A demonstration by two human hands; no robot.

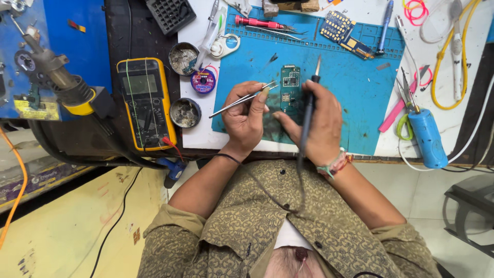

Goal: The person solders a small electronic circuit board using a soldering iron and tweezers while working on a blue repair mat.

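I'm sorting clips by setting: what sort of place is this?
Most likely an electronics repair bench: a green circuit board lies on a blue work mat, a yellow multimeter sits beside it, and the right hand holds a soldering iron.

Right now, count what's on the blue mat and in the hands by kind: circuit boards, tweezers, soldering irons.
Circuit boards: 2, the green circuit board under the hands and the blue and yellow circuit board at the mat's far edge
Tweezers: 1, in the left hand, the tweezers
Soldering irons: 1, in the right hand, the soldering iron
Total: 4
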